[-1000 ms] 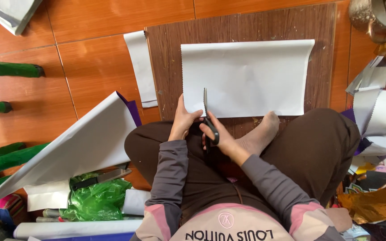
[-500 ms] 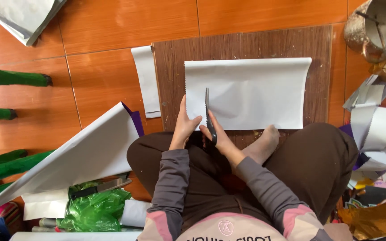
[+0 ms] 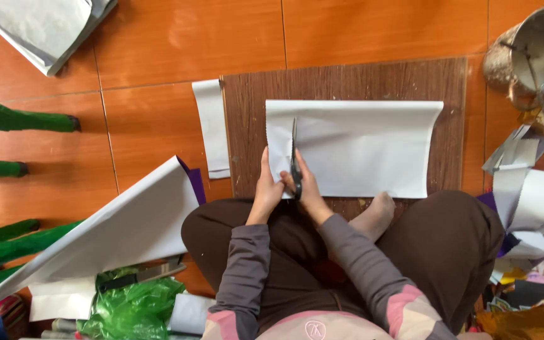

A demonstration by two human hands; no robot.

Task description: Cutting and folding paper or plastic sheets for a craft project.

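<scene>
One scissors (image 3: pixel 295 165) in right hand (image 3: pixel 306 184) grip; left hand (image 3: pixel 267 186) pinches one white sheet (image 3: pixel 363 146).

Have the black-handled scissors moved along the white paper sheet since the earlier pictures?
Yes. The black-handled scissors have gone forward, away from the person: their tips now reach farther up the white paper sheet, toward its far edge on the brown wooden board.

White paper sheet (image 3: pixel 360 148) on a brown wood-grain board (image 3: pixel 347 82); orange floor tiles (image 3: pixel 177 38); black-handled scissors (image 3: pixel 295 167).
</scene>
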